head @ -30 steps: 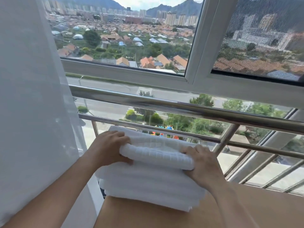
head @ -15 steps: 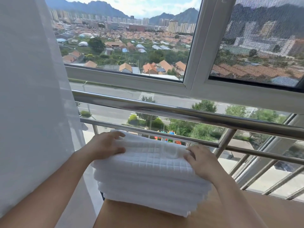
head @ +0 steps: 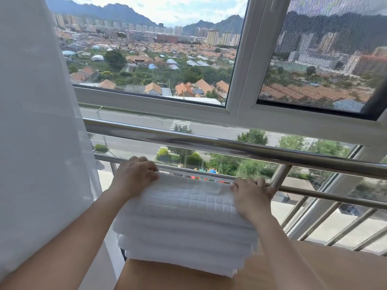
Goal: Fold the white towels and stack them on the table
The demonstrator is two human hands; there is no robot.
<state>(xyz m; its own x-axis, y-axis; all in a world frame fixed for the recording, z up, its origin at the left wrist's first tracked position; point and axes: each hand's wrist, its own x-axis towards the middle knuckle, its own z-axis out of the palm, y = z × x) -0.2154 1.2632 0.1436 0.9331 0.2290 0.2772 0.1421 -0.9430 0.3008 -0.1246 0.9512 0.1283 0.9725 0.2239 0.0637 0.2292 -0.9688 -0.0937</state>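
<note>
Head view takes in a white curtain (head: 41, 122) at the left and a window (head: 240, 80) with a steel railing (head: 230, 146) ahead. Below them the tan worktop (head: 335, 268) carries the stack of white towels (head: 184, 233) at its far left corner, near the railing. The top towel (head: 188, 197) lies folded on it. Both the left hand (head: 134, 174) and right hand (head: 249, 195) sit at its far corners, fingers curled over the back edge, gripping it. To finish well, I judge: tug both corners evenly, square the edges with the layers beneath, then press flat.
</note>
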